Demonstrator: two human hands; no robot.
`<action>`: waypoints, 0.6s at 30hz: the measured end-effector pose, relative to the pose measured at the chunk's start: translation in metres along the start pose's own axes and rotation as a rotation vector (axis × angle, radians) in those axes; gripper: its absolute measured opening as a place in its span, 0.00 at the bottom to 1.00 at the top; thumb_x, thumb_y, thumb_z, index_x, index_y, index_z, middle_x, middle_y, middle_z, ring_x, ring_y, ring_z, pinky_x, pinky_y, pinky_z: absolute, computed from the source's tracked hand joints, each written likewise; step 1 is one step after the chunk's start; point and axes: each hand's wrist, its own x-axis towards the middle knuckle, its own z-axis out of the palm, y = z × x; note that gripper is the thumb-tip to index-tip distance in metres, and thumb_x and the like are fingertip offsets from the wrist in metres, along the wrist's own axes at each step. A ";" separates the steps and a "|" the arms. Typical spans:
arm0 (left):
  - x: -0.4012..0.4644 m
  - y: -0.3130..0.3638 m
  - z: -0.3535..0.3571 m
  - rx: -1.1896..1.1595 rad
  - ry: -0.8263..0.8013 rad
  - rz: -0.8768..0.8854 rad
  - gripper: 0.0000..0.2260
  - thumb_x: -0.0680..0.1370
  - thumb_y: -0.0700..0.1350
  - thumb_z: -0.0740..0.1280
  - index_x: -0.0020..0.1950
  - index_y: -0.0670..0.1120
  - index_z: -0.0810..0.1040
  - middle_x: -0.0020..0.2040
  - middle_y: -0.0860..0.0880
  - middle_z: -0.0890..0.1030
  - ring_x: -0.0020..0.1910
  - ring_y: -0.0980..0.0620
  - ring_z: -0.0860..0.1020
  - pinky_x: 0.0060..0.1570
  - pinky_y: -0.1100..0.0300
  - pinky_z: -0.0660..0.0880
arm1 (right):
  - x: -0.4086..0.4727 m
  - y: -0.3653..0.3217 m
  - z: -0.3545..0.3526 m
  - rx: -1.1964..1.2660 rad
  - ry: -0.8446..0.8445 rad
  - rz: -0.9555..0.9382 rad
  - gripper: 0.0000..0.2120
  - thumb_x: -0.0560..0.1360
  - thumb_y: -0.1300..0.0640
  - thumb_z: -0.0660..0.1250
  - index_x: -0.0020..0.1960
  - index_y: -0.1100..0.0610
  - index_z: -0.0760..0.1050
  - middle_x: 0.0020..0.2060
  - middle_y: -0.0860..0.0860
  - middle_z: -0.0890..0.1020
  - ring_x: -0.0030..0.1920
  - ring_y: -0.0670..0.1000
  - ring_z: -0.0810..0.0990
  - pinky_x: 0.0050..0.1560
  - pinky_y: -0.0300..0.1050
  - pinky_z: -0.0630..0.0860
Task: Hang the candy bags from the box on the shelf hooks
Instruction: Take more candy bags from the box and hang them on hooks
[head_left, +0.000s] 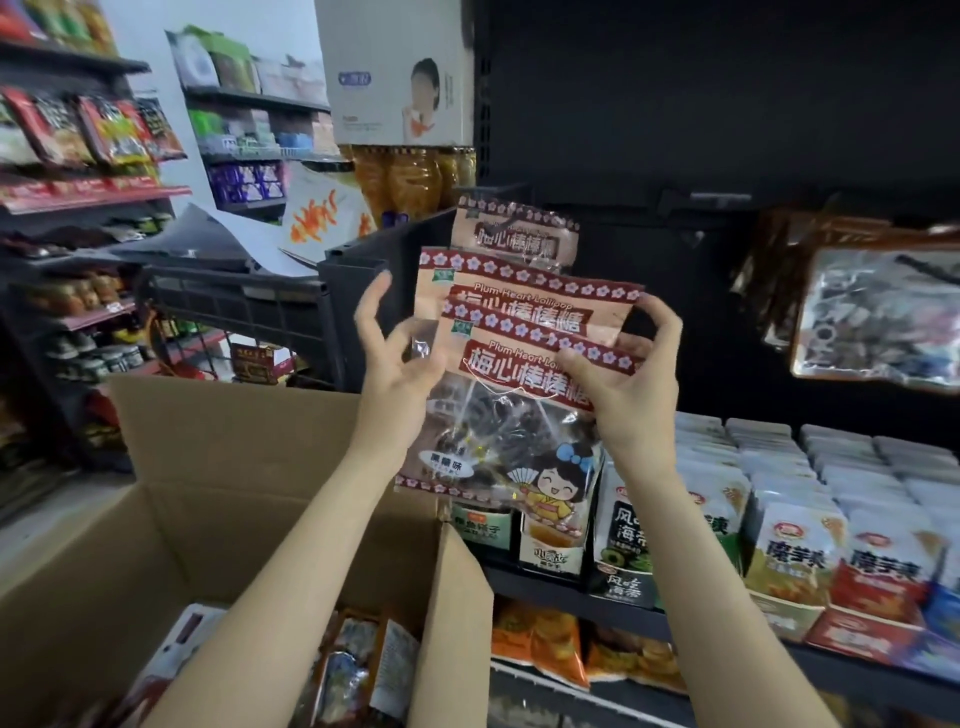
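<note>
Both-handed, candy bags between left hand and right hand.

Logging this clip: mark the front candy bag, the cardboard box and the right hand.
front candy bag (524, 374), head view, red title band.
cardboard box (218, 457), head view, inner back wall.
right hand (631, 387), head view, palm.

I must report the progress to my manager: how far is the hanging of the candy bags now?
Done: some bags already hang at the upper right, though whether they are candy from this box is unclear. In hand: the left hand and right hand hold a fanned stack of plum lollipop bags, at least three, not yet on a hook. Left: more packets lie in the open cardboard box.
</note>
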 end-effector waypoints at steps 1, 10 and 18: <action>-0.001 0.001 0.000 0.005 0.013 0.065 0.30 0.78 0.30 0.62 0.69 0.58 0.57 0.61 0.43 0.75 0.56 0.54 0.80 0.48 0.62 0.78 | -0.002 -0.003 0.002 -0.002 0.007 -0.038 0.35 0.71 0.60 0.76 0.68 0.45 0.60 0.49 0.45 0.76 0.48 0.42 0.81 0.44 0.41 0.82; 0.020 0.015 -0.007 0.122 0.095 0.101 0.13 0.80 0.45 0.63 0.63 0.55 0.74 0.64 0.54 0.76 0.60 0.59 0.77 0.53 0.61 0.76 | -0.012 -0.013 0.014 -0.053 0.038 -0.255 0.29 0.73 0.60 0.74 0.62 0.38 0.63 0.51 0.45 0.79 0.51 0.43 0.81 0.43 0.35 0.80; 0.052 0.030 0.006 0.122 0.126 0.075 0.08 0.80 0.40 0.64 0.56 0.52 0.77 0.51 0.57 0.80 0.47 0.65 0.80 0.39 0.69 0.76 | 0.005 -0.005 0.011 -0.222 -0.018 -0.328 0.27 0.75 0.60 0.71 0.71 0.47 0.68 0.49 0.42 0.74 0.52 0.37 0.76 0.50 0.33 0.78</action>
